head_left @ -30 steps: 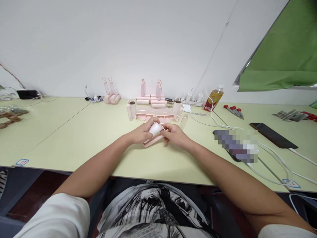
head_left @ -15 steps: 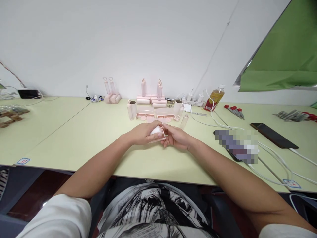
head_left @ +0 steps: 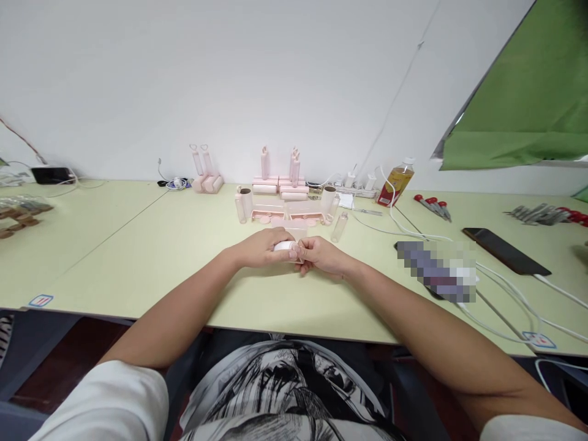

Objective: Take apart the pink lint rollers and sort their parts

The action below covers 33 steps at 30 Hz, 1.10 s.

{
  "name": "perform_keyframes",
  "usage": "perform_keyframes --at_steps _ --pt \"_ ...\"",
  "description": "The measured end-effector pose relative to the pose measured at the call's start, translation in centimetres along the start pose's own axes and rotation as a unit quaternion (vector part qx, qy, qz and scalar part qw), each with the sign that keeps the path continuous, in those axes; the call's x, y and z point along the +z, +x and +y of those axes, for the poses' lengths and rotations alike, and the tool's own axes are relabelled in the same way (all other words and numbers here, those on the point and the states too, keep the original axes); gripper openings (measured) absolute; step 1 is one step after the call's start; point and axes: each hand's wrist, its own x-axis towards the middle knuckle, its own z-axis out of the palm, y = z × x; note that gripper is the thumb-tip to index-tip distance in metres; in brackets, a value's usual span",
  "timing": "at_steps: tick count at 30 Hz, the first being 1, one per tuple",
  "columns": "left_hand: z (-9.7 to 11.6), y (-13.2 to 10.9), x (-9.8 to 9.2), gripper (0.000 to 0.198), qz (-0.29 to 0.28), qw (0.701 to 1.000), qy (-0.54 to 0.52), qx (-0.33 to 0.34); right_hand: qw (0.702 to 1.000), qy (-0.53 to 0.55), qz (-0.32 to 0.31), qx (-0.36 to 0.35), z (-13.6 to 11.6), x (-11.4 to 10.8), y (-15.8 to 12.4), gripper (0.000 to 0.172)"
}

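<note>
My left hand (head_left: 265, 248) is wrapped round a small lint roller with a white roll (head_left: 285, 246), held just above the table. A translucent pale pink cover (head_left: 290, 229) stands out behind it. With fingers and thumb pinched, my right hand (head_left: 319, 254) grips the roller's right end; the fingers hide most of that end. Beyond my hands lie two open pink cases (head_left: 309, 217) with loose round pink pieces. A cardboard-cored roll (head_left: 247, 199) stands at their left and another roll (head_left: 328, 199) at their right. A clear pinkish tube (head_left: 339, 227) lies near my right hand.
Pink cases with upright handles (head_left: 294, 184) stand along the wall, with more at the left (head_left: 207, 184). To the right are a drink bottle (head_left: 395, 182), red-ended tools (head_left: 432, 207), a phone (head_left: 505, 251), a blurred-out item (head_left: 436, 272) and white cables (head_left: 422, 236).
My right hand's fingers have closed onto the roller's end. The roller has turned in my hands, and the pale pink cover behind it now shows.
</note>
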Motion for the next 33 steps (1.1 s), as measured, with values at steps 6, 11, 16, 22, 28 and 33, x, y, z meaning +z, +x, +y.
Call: perform_keyframes --at_steps 6,11,16,22,28,33 --pt "0.4 -0.1 0.0 0.052 -0.040 0.999 -0.008 -0.024 0.994 -0.097 -0.036 -0.045 0.3 0.0 -0.2 0.052" --pt "0.5 0.0 0.0 0.057 -0.055 0.994 0.055 -0.073 0.986 -0.144 -0.027 -0.073 0.8 0.0 0.0 0.050" --pt "0.5 0.1 0.0 0.058 -0.067 0.987 0.108 -0.103 0.989 -0.118 -0.014 -0.083 1.3 0.1 0.4 0.048" --pt "0.7 0.2 0.2 0.063 -0.069 0.984 0.138 -0.093 0.994 -0.050 -0.022 -0.093 2.0 0.0 0.9 0.051" --pt "0.4 0.2 0.2 0.061 -0.060 0.990 0.112 -0.054 0.994 -0.045 -0.006 -0.095 1.6 0.4 0.6 0.053" --pt "0.4 0.1 0.2 0.058 -0.061 0.991 0.107 -0.045 0.996 -0.035 -0.003 -0.080 1.4 0.6 0.5 0.053"
